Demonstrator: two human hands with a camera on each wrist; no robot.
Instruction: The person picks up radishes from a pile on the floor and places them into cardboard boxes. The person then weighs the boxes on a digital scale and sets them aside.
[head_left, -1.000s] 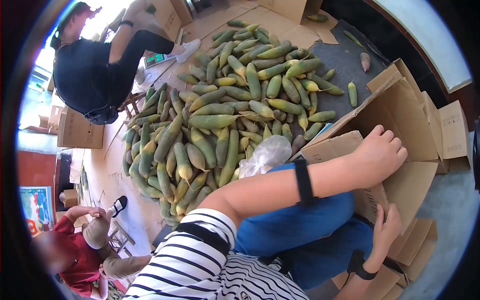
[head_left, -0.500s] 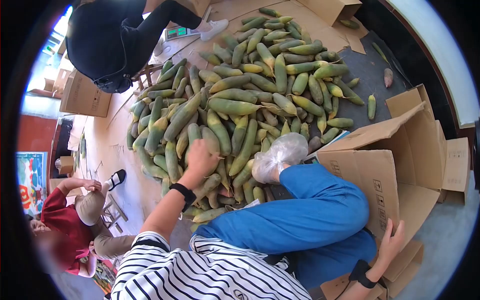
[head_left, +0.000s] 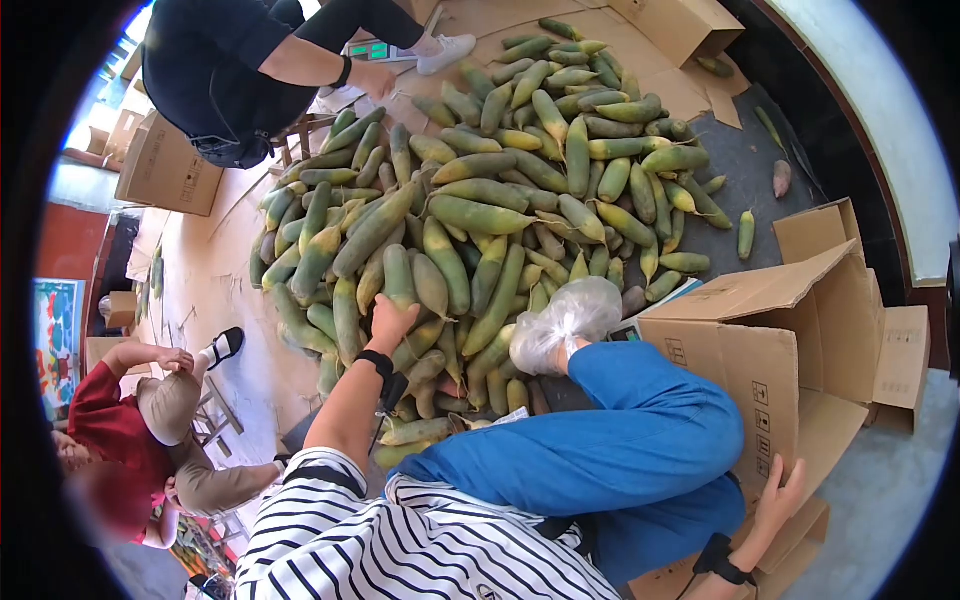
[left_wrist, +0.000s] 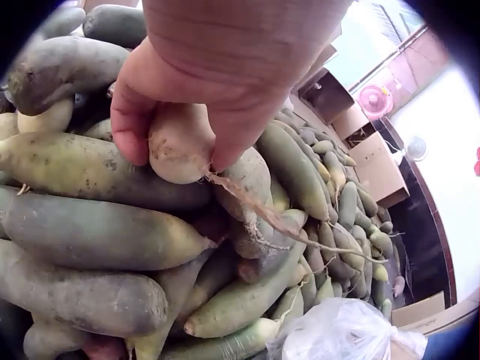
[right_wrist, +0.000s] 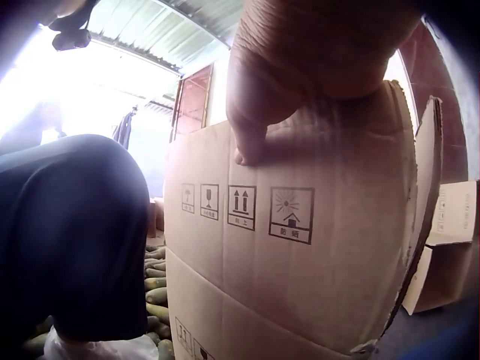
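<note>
A large heap of green radishes (head_left: 480, 190) covers the floor. My left hand (head_left: 393, 325) is at the near side of the heap, gripping a green radish (head_left: 398, 277) by its lower end. In the left wrist view, thumb and fingers pinch that radish's pale end (left_wrist: 180, 150), and a long thin root trails from it. My right hand (head_left: 778, 498) holds the edge of an open cardboard box (head_left: 725, 365) beside my knee. The right wrist view shows the thumb (right_wrist: 247, 142) pressed on the box's printed face, with the other fingers hidden behind the edge.
A plastic bag (head_left: 570, 320) wraps my foot at the heap's edge. Across the heap a person in black (head_left: 220, 80) sits near a scale (head_left: 370, 50). Someone in a red shirt (head_left: 120, 420) sits at lower left. More cardboard boxes (head_left: 170, 165) stand around, and loose radishes (head_left: 746, 235) lie apart.
My left hand has moved from over the open box across to the heap and taken hold of a radish. The right hand stays on the box edge. The person in black has lowered an arm.
</note>
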